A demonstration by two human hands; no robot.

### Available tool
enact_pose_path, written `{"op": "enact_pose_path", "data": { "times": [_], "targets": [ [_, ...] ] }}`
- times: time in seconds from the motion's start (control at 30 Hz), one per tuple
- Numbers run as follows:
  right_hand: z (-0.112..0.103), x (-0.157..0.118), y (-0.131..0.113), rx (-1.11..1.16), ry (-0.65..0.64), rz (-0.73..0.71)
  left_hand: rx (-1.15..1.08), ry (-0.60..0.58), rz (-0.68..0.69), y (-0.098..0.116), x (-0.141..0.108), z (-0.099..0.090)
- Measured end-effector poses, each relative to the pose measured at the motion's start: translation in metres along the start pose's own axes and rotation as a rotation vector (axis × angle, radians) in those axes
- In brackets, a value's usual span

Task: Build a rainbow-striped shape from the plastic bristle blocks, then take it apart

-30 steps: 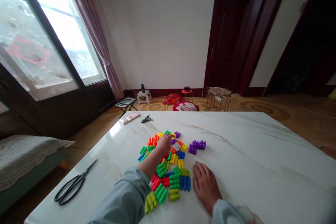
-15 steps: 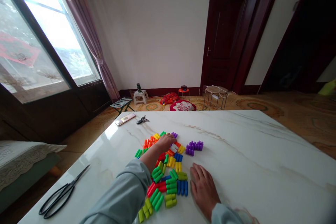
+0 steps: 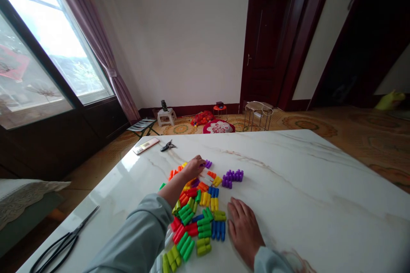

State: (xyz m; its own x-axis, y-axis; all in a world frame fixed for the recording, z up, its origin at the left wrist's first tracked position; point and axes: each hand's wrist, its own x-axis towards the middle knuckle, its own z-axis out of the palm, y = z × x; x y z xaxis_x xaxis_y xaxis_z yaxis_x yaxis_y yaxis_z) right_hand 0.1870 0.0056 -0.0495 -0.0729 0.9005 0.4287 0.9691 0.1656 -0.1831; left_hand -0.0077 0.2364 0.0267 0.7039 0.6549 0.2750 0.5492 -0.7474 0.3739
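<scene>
Taking the heap of plastic building blocks on the marble-patterned table as the clock's centre, black-handled scissors lie near nine o'clock, well apart, their blades toward one. A smartphone rests at eleven, with a black key fob and keys just beside it. At twelve, the left hand reaches over the heap's far end, palm down, fingers bent at a small purple block; whether they grip it or merely cover part of it, I cannot tell. Toward four o'clock lies a dark blue block, at the heap's edge. A row of joined purple blocks sits apart at two. Farthest right, near four, the right hand rests palm down on the tabletop, fingers loosely extended, holding nothing.
</scene>
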Motion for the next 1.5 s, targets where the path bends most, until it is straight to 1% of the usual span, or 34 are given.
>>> {"op": "enact_pose_path", "data": {
  "times": [0.07, 0.1, 0.23, 0.37, 0.47, 0.53, 0.6, 0.7, 0.73, 0.83, 0.87, 0.93, 0.97, 1.0, 1.03, 1.07, 1.1, 1.17, 1.27, 1.4, 1.5],
  "targets": [
    [-0.001, 0.0, -0.001, 0.016, -0.002, 0.019, 0.005, 0.048, -0.043, -0.001, 0.009, -0.003],
    [-0.001, 0.0, -0.001, 0.02, -0.003, 0.019, 0.029, 0.054, -0.085, -0.001, 0.014, -0.005],
    [0.0, -0.001, 0.0, 0.007, -0.002, -0.014, 0.162, 0.008, -0.314, 0.0, 0.035, -0.008],
    [0.002, -0.003, 0.002, 0.007, -0.004, -0.012, 0.221, -0.029, -0.456, 0.001, 0.051, 0.003],
    [0.002, -0.004, 0.002, 0.007, -0.014, -0.01, 0.259, -0.116, -0.559, 0.004, 0.058, 0.017],
    [0.001, -0.004, 0.002, 0.005, -0.023, -0.005, 0.266, -0.178, -0.609, 0.008, 0.061, 0.024],
    [0.0, -0.003, 0.001, 0.011, -0.033, 0.001, 0.244, -0.193, -0.629, 0.011, 0.062, 0.028],
    [-0.001, -0.003, 0.001, 0.022, -0.043, 0.009, 0.208, -0.151, -0.636, 0.018, 0.06, 0.026],
    [-0.001, -0.002, 0.0, 0.025, -0.045, 0.01, 0.159, -0.108, -0.645, 0.021, 0.058, 0.024],
    [-0.001, -0.001, -0.001, 0.034, -0.041, 0.021, -0.182, 0.094, -0.698, 0.036, 0.045, 0.014],
    [-0.001, -0.001, -0.001, 0.037, -0.038, 0.025, -0.342, 0.165, -0.718, 0.044, 0.038, 0.012],
    [-0.001, 0.0, -0.002, 0.045, -0.028, 0.038, -0.622, 0.24, -0.742, 0.062, 0.019, 0.009],
    [-0.001, 0.0, -0.002, 0.049, -0.023, 0.045, -0.953, 0.295, -0.766, 0.072, 0.007, 0.009],
    [-0.002, 0.0, -0.003, 0.054, -0.02, 0.051, -1.309, 0.304, -0.755, 0.083, -0.006, 0.01],
    [-0.002, 0.0, -0.003, 0.058, -0.016, 0.056, -1.579, 0.3, -0.75, 0.094, -0.019, 0.012],
    [-0.003, 0.001, -0.004, 0.061, -0.013, 0.055, -1.776, 0.298, -0.756, 0.106, -0.032, 0.014],
    [-0.003, 0.001, -0.004, 0.062, -0.009, 0.052, -1.913, 0.292, -0.766, 0.117, -0.045, 0.015],
    [-0.005, 0.001, -0.005, 0.059, -0.004, 0.045, -2.062, 0.319, -0.8, 0.138, -0.067, 0.019],
    [-0.008, 0.002, -0.006, 0.053, -0.011, 0.039, -2.16, 0.386, -0.814, 0.161, -0.091, 0.023],
    [-0.01, 0.003, -0.007, 0.049, -0.021, 0.035, -2.217, 0.437, -0.801, 0.174, -0.115, 0.03],
    [-0.01, 0.003, -0.007, 0.048, -0.022, 0.028, -2.203, 0.481, -0.841, 0.178, -0.129, 0.034]
  ]
}}
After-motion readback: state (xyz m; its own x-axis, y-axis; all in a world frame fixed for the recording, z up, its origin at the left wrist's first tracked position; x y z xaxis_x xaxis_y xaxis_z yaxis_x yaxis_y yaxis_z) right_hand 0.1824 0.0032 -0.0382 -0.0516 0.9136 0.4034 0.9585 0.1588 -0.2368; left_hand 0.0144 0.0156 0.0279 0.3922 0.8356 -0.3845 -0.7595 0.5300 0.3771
